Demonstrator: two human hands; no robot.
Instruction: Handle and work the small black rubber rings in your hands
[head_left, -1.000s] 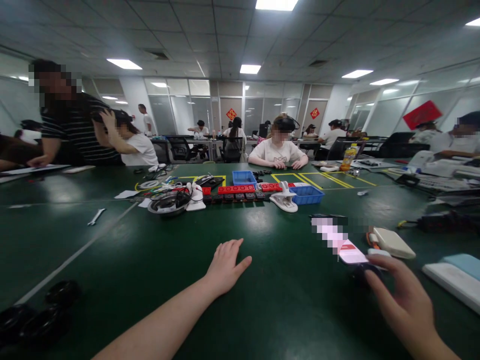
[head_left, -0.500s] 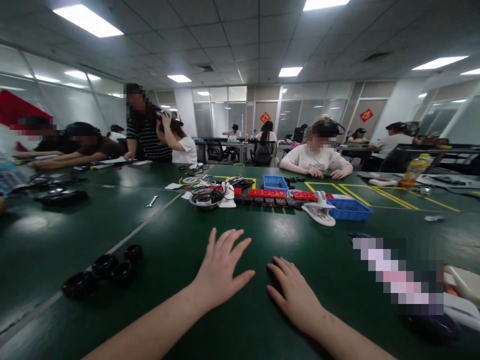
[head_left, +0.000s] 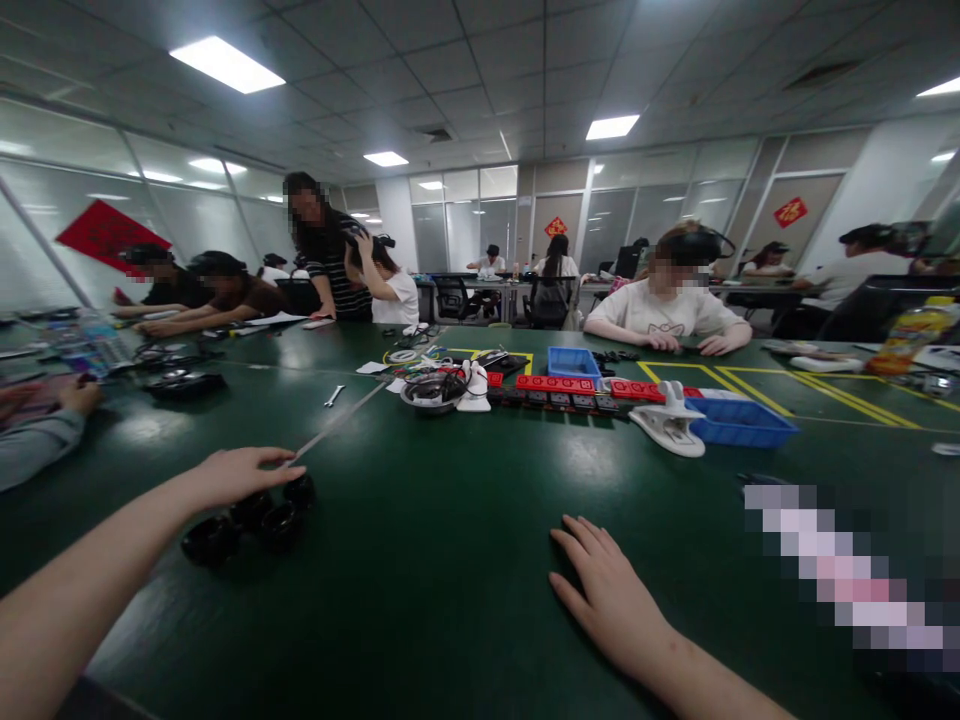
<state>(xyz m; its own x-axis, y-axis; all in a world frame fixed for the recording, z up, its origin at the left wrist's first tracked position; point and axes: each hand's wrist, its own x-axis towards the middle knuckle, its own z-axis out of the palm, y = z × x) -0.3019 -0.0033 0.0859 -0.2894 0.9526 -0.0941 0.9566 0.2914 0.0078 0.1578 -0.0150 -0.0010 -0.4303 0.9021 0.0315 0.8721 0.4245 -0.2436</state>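
Observation:
My left hand (head_left: 238, 474) is stretched over a cluster of small, glossy black cup-like pieces on the table. Its extended fingers and thumb reach above the far right black cup-like piece (head_left: 300, 491); whether they touch it I cannot tell. Several others stand close together below the hand, the nearest black piece (head_left: 208, 541) at the lower left. On the bare green tabletop, my right hand (head_left: 604, 572) lies palm down with its fingers extended and thumb apart, holding nothing.
Farther back stand a metal bowl with cables (head_left: 433, 392), a red and black strip (head_left: 555, 390), a white clip (head_left: 670, 420) and a blue tray (head_left: 742, 420). A wrench (head_left: 334, 396) lies left. A co-worker (head_left: 667, 300) sits opposite; another person's hand (head_left: 81, 393) shows at left.
My left hand has swung left from mid-table to over the black pieces. My right hand stays resting on the table. The view has turned left, and another person's arm now shows at the left edge.

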